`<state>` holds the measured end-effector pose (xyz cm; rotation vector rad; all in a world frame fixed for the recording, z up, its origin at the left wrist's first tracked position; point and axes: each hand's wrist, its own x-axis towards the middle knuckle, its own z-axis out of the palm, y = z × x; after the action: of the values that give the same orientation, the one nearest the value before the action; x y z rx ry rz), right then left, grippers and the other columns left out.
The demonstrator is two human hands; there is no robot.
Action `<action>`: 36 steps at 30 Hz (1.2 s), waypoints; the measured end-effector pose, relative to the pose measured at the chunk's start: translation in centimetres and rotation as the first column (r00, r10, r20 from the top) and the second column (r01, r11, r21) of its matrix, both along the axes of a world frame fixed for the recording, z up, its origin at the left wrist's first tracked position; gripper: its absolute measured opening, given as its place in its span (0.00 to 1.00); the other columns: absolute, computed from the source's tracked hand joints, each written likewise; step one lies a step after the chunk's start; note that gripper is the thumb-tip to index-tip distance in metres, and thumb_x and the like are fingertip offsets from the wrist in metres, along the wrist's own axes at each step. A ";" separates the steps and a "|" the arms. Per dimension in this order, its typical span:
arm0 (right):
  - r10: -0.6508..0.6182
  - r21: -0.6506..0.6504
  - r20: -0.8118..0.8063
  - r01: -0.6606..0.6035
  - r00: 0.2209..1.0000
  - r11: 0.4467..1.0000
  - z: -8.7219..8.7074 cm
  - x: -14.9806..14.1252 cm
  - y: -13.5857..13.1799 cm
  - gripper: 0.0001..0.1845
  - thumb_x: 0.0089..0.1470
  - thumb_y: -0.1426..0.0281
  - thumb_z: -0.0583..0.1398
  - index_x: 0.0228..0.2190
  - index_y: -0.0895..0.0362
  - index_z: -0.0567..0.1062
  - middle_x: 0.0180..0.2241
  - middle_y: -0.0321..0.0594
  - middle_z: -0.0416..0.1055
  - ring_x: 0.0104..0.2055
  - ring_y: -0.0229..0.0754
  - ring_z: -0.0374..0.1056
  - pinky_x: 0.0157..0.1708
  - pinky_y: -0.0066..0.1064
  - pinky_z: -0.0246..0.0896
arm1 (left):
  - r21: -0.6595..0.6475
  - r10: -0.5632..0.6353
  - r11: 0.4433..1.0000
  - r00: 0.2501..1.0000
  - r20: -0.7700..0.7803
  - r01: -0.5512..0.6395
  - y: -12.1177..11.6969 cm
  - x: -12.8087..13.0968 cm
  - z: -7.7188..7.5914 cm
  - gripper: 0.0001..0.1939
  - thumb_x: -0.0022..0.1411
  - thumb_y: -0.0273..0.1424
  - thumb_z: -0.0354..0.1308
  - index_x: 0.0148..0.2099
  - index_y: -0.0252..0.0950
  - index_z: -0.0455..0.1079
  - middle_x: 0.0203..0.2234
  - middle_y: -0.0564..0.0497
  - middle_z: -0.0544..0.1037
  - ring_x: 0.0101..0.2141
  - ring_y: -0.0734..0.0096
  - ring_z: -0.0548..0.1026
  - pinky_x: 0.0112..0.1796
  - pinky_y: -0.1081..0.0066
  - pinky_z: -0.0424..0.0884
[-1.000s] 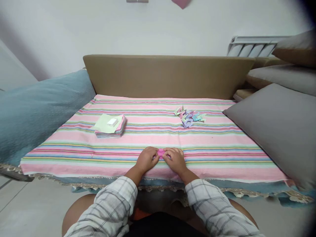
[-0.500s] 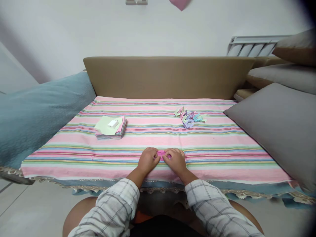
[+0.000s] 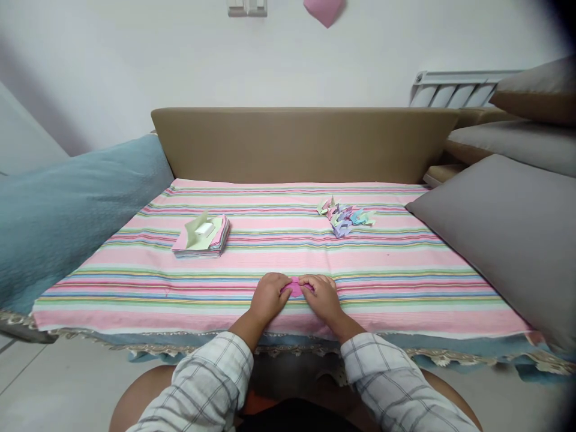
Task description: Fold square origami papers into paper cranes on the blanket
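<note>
A small piece of bright pink folded paper [image 3: 296, 288] lies on the striped cloth near its front edge. My left hand [image 3: 270, 296] pinches the paper's left side between thumb and fingers. On the right side, my right hand [image 3: 321, 297] does the same, its fingers curled. Parts of the paper are covered by both hands. Farther back and to the right sits a loose heap of small folded paper pieces [image 3: 344, 217] in purple, green, pink and blue. To the left is a stack of coloured paper sheets [image 3: 201, 249], with a small white block [image 3: 205, 230] on top.
The pink striped cloth [image 3: 135, 264] covers the seat. A tan backrest [image 3: 288, 144] rises behind it against the wall. A blue padded armrest [image 3: 81, 198] borders the left, and grey cushions [image 3: 499, 228] are piled at the right.
More of the pink paper shows between my hands, which stay pinched on it. The top green sheet on the stack now has its left side lifted, exposing pink beneath. The view has tilted slightly.
</note>
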<state>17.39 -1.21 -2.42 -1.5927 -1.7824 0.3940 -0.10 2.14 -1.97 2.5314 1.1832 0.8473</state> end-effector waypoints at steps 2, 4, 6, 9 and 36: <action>0.006 -0.004 0.003 -0.006 1.000 1.000 -0.1 0.1 0.0 0.09 0.53 0.70 0.55 0.33 0.48 0.75 0.40 0.32 0.75 0.44 0.41 0.65 0.49 0.38 0.46 | 0.002 0.011 1.000 1.000 -0.007 -0.011 0.0 0.0 0.0 0.10 0.57 0.28 0.56 0.42 0.37 0.73 0.36 0.47 0.76 0.39 0.64 0.71 0.42 0.63 0.66; 0.007 -0.005 0.012 -0.007 1.000 1.000 -0.1 0.1 0.0 0.10 0.53 0.70 0.55 0.33 0.48 0.75 0.40 0.31 0.75 0.44 0.41 0.65 0.49 0.38 0.46 | 0.009 0.017 1.000 1.000 -0.015 -0.017 0.1 0.0 -0.1 0.10 0.57 0.29 0.56 0.41 0.38 0.74 0.36 0.47 0.76 0.39 0.64 0.71 0.43 0.63 0.66; 0.012 -0.002 0.028 -0.012 1.000 1.000 -0.1 0.1 0.0 0.10 0.53 0.70 0.55 0.34 0.47 0.76 0.41 0.31 0.75 0.45 0.41 0.64 0.49 0.38 0.46 | 0.014 0.026 1.000 0.999 -0.020 -0.026 0.1 0.0 -0.1 0.09 0.57 0.29 0.57 0.41 0.38 0.75 0.36 0.47 0.75 0.39 0.64 0.70 0.43 0.63 0.66; 0.028 0.003 0.061 -0.029 0.998 1.000 0.0 0.1 -0.1 0.13 0.55 0.70 0.54 0.38 0.45 0.76 0.43 0.31 0.74 0.46 0.41 0.64 0.49 0.38 0.45 | 0.002 0.073 0.997 0.997 -0.027 -0.073 0.1 0.0 -0.1 0.10 0.55 0.31 0.59 0.40 0.40 0.75 0.36 0.48 0.74 0.40 0.64 0.70 0.44 0.62 0.66; 0.046 0.020 0.191 -0.051 0.981 0.999 0.0 -0.2 -0.5 0.17 0.56 0.73 0.53 0.43 0.44 0.75 0.46 0.32 0.72 0.46 0.42 0.61 0.49 0.39 0.44 | 0.192 0.049 0.981 0.985 -0.166 -0.017 -1.6 -0.2 0.6 0.10 0.58 0.29 0.57 0.40 0.48 0.76 0.44 0.48 0.73 0.47 0.59 0.65 0.48 0.53 0.61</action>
<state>17.19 -1.68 -2.42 -1.6181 -1.9647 0.2474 -0.33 0.53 -1.41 2.7943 1.2524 0.8001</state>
